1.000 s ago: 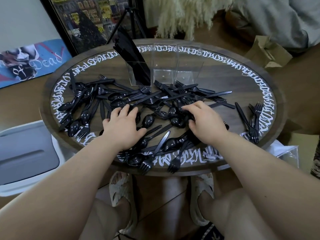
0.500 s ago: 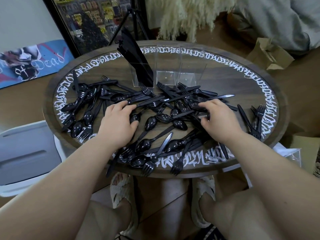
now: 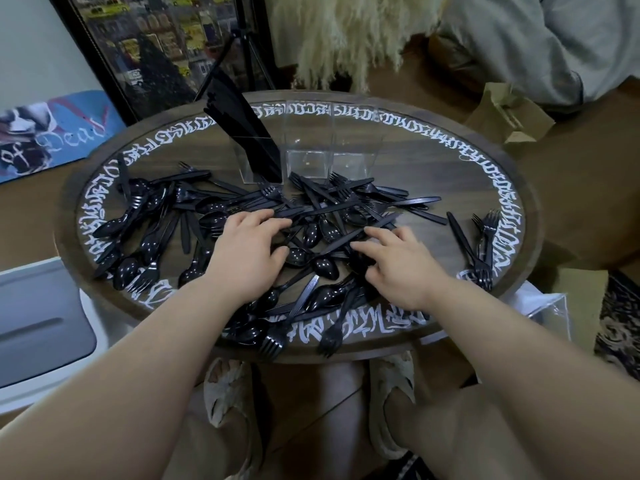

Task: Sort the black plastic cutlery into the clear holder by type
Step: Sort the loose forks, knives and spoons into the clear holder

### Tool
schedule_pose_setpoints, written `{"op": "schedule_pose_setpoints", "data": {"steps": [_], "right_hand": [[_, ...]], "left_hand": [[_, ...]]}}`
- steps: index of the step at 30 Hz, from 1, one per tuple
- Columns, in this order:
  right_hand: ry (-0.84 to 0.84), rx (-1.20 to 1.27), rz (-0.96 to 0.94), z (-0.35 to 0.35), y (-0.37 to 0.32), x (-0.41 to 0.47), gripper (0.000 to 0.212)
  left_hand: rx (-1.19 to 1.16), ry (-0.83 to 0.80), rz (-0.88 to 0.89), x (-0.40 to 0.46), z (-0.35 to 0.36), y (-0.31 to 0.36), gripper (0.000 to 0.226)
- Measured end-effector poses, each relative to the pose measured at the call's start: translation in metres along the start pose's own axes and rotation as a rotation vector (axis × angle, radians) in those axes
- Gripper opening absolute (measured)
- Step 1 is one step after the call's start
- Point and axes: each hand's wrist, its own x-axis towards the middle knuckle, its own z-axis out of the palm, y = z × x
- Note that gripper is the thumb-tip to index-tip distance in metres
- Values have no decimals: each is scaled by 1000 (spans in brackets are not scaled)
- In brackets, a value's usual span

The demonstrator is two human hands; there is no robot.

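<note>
Black plastic spoons, forks and knives lie in a tangled pile (image 3: 322,216) across the round wooden table (image 3: 450,161). Behind the pile stands the clear holder (image 3: 308,157) with three compartments. Its left one holds a bundle of black knives (image 3: 242,133); the middle and right ones show nothing inside. My left hand (image 3: 249,251) rests flat on the pile's middle, fingers stretched toward the holder. My right hand (image 3: 398,261) lies on the pile beside it, with fingers reaching left onto spoons and a knife; no piece is visibly gripped.
Several forks and a knife (image 3: 483,244) lie apart near the right rim, and a cluster of spoons (image 3: 138,233) sits at the left. A white bin (image 3: 38,323) stands left of the table, with cardboard boxes (image 3: 509,116) and a plastic bag (image 3: 547,306) to the right. My knees and slippers are under the near edge.
My right hand slid right, then came back left toward the pile's centre. My left hand shifted slightly forward. Spoons in the middle have been pushed around.
</note>
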Motion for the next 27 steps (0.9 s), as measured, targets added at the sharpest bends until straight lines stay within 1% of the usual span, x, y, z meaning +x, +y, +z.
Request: {"op": "schedule_pose_setpoints", "data": {"steps": [3, 7, 13, 15, 17, 18, 19, 21, 23, 25, 27], "right_hand": [[42, 35, -1, -3, 1, 0, 56], [68, 12, -111, -7, -14, 2, 59], [-4, -65, -272, 0, -57, 11, 57], [-30, -79, -298, 4, -69, 17, 57], [-64, -90, -297, 11, -77, 24, 58], [-87, -97, -283, 14, -81, 27, 59], [-105, -103, -264, 16, -83, 30, 60], [-113, -105, -227, 18, -84, 36, 61], [-100, -97, -200, 18, -83, 40, 60], [-79, -92, -186, 17, -82, 41, 59], [-44, -89, -184, 17, -80, 42, 57]], "left_hand": [[-7, 22, -2, 0, -2, 1, 46], [5, 59, -30, -6, -10, -13, 46], [24, 124, -175, -22, -31, -60, 42], [35, 128, -207, -29, -37, -71, 36], [17, 116, -248, -37, -43, -74, 25], [11, 84, -256, -41, -46, -74, 22], [18, 24, -248, -45, -48, -72, 25], [67, -146, -223, -52, -48, -69, 35], [134, -280, -213, -55, -44, -67, 38], [170, -323, -207, -54, -38, -67, 35], [168, -314, -195, -51, -34, -67, 30]]}}
